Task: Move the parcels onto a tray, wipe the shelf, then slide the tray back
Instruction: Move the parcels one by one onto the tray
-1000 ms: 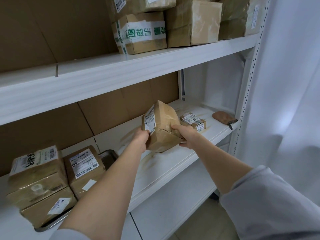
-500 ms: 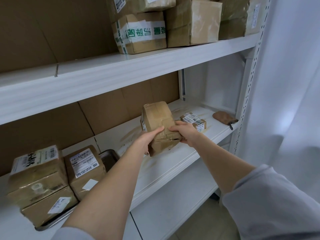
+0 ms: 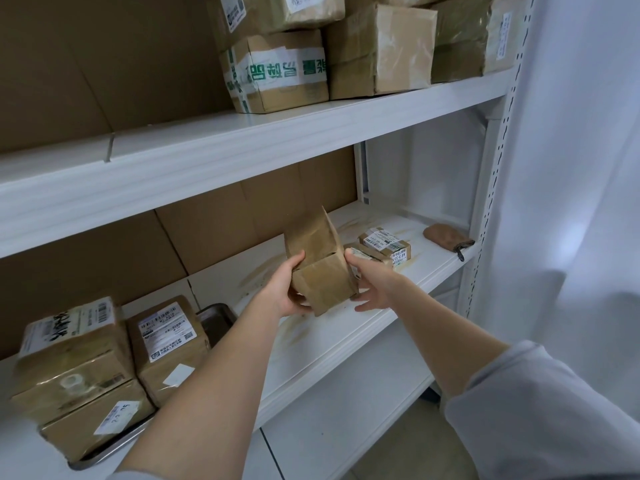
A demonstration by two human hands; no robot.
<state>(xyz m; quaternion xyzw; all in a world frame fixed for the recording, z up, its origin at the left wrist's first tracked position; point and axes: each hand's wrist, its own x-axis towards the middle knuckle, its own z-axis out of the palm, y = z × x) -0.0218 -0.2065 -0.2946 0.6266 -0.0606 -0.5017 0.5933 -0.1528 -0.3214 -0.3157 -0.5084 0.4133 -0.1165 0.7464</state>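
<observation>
So the brown paper-wrapped parcel [image 3: 320, 268] is up off the white metal shelf [image 3: 346, 344]. It's tilted with 1 corner pointing up, roughly over the middle of the shelf near its front edge. The left hand [image 3: 282, 291] has it properly: thumb over the near face, fingers curled underneath, clamped on the parcel. The right hand [image 3: 375, 284] is looser, fingers straight and spread apart, with just the thumb side touching the parcel's right face.

At the left end of the same shelf sits a shiny metal tray [image 3: 216, 318]. On it are 3 brown taped cardboard parcels [image 3: 169, 344] with white labels, 2 stacked at the left and 1 just beside them. Only the tray's back right corner and front rim show bare.

Behind the right hand, toward the right end, a small flat brown parcel with barcode labels [image 3: 384, 245] lies on the shelf. Further right, near the front right corner, there's a small brown cloth lump [image 3: 445, 236] with a dark loop hanging over the edge. Brownish smears [image 3: 258, 271] streak the shelf around the middle. The upper shelf [image 3: 242, 140] carries bigger brown boxes, 1 a cardboard box with white and green tape [image 3: 280, 76].
</observation>
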